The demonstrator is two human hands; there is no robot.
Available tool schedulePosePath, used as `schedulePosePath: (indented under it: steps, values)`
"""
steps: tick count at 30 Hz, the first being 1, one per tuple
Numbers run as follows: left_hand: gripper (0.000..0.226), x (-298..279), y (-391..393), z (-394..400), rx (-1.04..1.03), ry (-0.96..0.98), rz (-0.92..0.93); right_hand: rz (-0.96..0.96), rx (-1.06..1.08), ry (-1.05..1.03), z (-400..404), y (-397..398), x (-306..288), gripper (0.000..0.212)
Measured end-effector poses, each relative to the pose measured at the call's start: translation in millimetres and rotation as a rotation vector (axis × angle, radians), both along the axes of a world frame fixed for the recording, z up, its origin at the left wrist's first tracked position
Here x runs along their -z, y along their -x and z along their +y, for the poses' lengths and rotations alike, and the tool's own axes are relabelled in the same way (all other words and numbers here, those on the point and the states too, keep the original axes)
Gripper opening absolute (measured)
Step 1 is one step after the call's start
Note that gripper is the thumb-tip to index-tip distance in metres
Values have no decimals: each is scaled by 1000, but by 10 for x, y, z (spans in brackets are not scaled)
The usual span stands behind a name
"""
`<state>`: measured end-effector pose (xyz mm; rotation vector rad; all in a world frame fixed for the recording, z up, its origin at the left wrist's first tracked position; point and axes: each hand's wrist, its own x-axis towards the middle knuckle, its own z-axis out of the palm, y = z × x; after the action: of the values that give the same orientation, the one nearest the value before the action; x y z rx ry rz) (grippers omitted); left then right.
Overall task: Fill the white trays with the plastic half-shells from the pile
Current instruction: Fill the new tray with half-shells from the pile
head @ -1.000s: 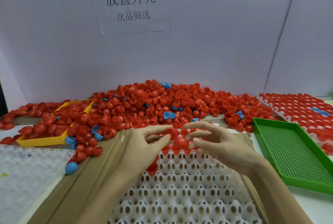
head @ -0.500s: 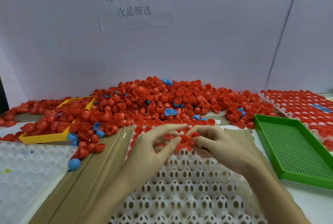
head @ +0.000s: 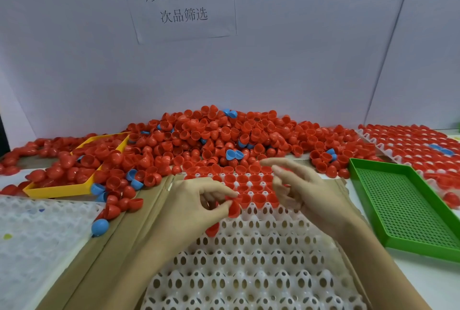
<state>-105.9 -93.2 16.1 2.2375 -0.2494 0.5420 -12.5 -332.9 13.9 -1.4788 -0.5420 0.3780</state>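
The left hand (head: 196, 200) pinches a red plastic half-shell (head: 234, 208) between thumb and fingertips, right at the near edge of the filled rows on the white perforated plastic tray (head: 249, 260). Another red shell peeks out under that palm. The right hand (head: 306, 192) hovers over the tray's far right part, fingers spread and loosely bent, blurred; its grip looks open, holding nothing that shows.

The tray lies on brown cardboard (head: 112, 247) in the middle of the table, its far rows seated with red shells, its near cells bare. Behind it sprawls the big pile of red half-shells (head: 224, 140) against the white wall, with a few blue half-shells (head: 234, 154) mixed in.

On the left, a yellow rectangular tray (head: 57, 190) holds red shells, and a second white tray (head: 37, 230) sits nearer. On the right, a green perforated tray (head: 403, 210) rests beside the cardboard, and beyond it a filled white tray of red shells (head: 410, 145). A paper sign with printed characters (head: 179, 0) hangs on the wall.
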Motion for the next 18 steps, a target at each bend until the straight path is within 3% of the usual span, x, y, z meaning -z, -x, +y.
schedulePosePath:
  steps: [5, 9, 12, 18]
  values:
    - [15, 219, -52, -80, -9, -263, 35, 134, 262, -185, -13, -84, -58, 26]
    - [13, 318, -114, -55, -36, -225, 61, 252, 321, -294, -19, -86, -110, 17]
    - [11, 338, -145, -14, -21, -248, 78, 261, 301, -349, -69, -85, -93, 44]
    - [16, 302, -165, 55, 59, -428, 24, 287, 281, -380, -119, -157, 9, 42]
